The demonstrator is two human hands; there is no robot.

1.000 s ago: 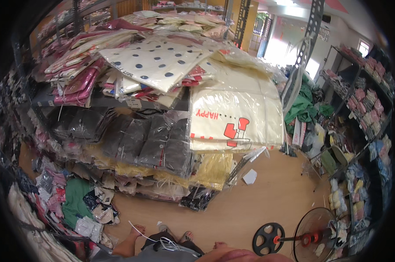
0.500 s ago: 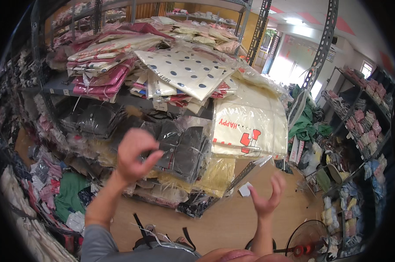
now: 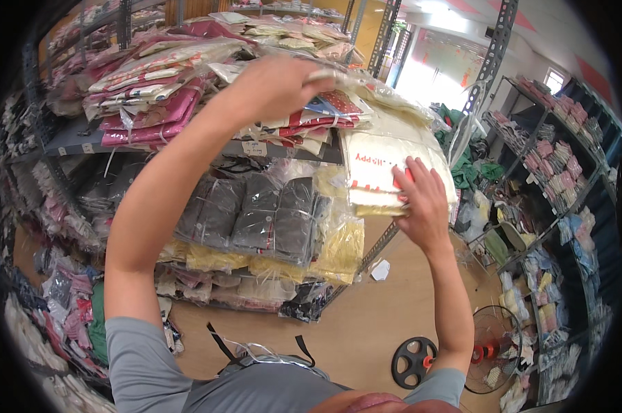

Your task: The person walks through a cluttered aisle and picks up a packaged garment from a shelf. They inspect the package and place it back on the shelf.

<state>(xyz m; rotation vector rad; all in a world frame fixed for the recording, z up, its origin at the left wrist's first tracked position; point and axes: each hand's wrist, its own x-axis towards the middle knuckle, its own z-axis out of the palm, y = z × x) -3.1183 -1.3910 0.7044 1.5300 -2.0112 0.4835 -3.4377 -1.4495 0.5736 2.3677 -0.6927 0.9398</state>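
Because the cream packet (image 3: pixel 380 142) overhangs the shelf (image 3: pixel 68 142), my right grip (image 3: pixel 424 199) lies on its near right part, seemingly to steady it; whether it clamps, I cannot tell. My left grip (image 3: pixel 278 86), farther left, is blurred: closure and hold unclear.

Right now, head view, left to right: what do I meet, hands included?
Magenta packs → left hand → white scrap → right hand, in front of the cream bag → fan → blue packs.
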